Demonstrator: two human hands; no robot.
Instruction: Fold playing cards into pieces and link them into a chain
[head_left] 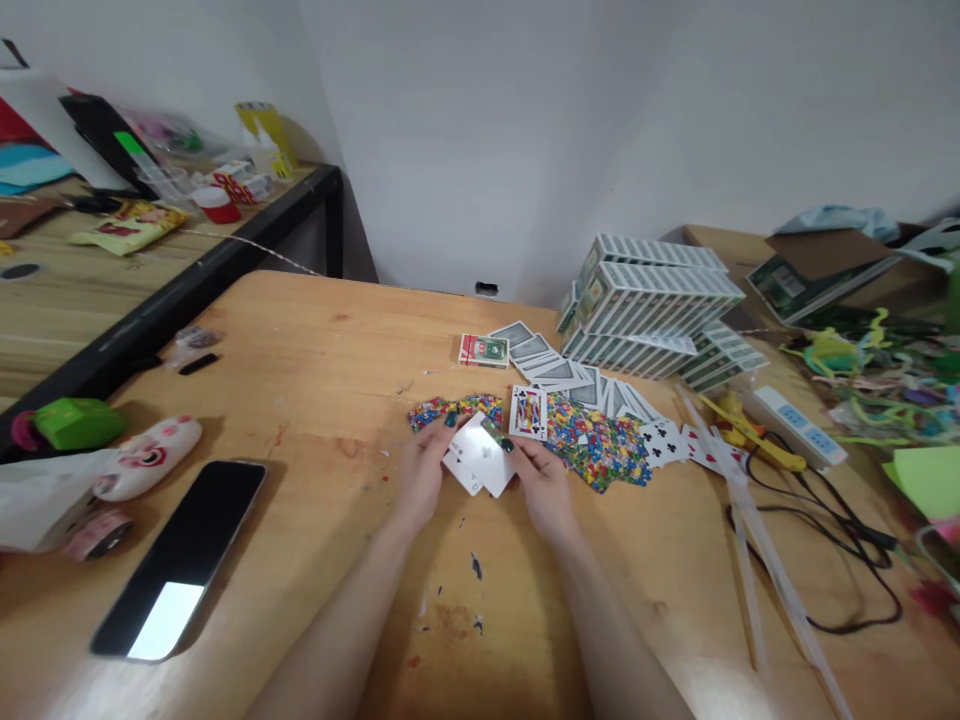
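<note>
Two overlapping white playing cards [480, 455] are held up near the middle of the wooden table [315, 380]. My left hand [426, 462] pinches them at their left side, and my right hand [538, 478] grips the right one at its upper right edge. Just beyond lies a band of small multicoloured pieces [600, 440], partly hidden by my hands. A face card [529, 412] rests on it, face up. Patterned card backs [555, 370] are fanned out behind. Black-suited cards [662, 443] and a red-suited card [701, 447] lie to the right.
Card box [484, 350] sits behind the cards; stacked striped boxes [652, 300] stand back right. Right side holds a power strip [799, 425], black cable [832, 510] and translucent strips [757, 540]. Left side holds a phone [184, 555], a white squishy toy [150, 458] and a green object [79, 423].
</note>
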